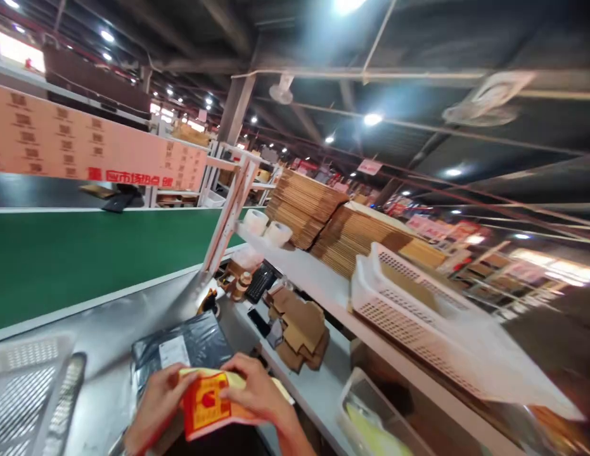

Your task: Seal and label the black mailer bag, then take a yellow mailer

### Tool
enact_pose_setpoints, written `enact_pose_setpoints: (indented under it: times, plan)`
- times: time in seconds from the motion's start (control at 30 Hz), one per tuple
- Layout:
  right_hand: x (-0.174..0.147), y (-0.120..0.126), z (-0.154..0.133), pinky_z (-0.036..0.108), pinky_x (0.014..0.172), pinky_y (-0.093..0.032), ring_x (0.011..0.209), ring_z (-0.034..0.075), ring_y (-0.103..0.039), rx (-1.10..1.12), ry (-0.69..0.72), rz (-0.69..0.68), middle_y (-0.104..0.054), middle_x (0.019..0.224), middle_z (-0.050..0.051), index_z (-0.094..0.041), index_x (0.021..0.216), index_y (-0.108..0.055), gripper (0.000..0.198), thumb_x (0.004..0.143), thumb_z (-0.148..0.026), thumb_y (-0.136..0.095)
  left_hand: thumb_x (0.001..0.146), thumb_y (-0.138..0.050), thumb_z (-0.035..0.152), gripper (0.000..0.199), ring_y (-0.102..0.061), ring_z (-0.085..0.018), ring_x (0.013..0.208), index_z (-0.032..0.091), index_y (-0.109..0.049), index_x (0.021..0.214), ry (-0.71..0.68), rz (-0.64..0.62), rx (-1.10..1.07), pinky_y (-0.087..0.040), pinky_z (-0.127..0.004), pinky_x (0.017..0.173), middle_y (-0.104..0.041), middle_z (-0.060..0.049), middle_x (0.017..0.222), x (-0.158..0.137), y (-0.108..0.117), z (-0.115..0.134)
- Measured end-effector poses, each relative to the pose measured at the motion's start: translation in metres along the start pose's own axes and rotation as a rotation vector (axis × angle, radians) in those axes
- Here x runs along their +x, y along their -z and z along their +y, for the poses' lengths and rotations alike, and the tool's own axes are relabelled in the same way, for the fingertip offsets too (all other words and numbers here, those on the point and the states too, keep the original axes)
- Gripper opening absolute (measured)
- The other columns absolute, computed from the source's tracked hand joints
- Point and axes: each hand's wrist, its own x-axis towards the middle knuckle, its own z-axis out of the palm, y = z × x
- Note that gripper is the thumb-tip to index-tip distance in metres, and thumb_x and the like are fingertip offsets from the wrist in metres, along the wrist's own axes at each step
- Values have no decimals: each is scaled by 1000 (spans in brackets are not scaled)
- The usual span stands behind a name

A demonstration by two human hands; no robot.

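My left hand [152, 405] and my right hand [256, 392] both grip an orange and yellow packet [206, 405] with a red mark, at the bottom of the head view. Just beyond the packet a dark plastic mailer bag [199, 342] with a white label lies on the grey metal table [114, 323]. The packet covers the bag's near edge.
A green conveyor belt [85, 253] runs at the left. Grey perforated trays [23, 392] lie at bottom left. A white shelf [318, 278] holds tape rolls [266, 228], stacks of flat cardboard [333, 221] and white baskets [418, 304]. Folded cardboard pieces [301, 329] and a keyboard [261, 282] lie below.
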Motion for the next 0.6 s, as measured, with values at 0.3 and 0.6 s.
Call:
enact_pose_setpoints:
  times: [0.3, 0.6]
  plan:
    - [-7, -16, 14, 32, 73, -55, 83, 22, -76, 428, -258, -99, -85, 96, 5, -21, 117, -79, 49, 90, -62, -84, 73, -101, 56, 74, -84, -34, 104, 20, -77, 132, 59, -15, -315, -71, -45, 96, -87, -12, 118, -10, -12, 4]
    - [-4, -44, 26, 35, 81, -53, 83, 21, -71, 452, -207, -122, -84, 98, 4, -22, 105, -81, 50, 76, -61, -93, 78, -94, 72, 62, -83, -33, 91, 17, -82, 104, 109, -49, -353, -69, -40, 84, -87, -12, 99, -19, -14, -14]
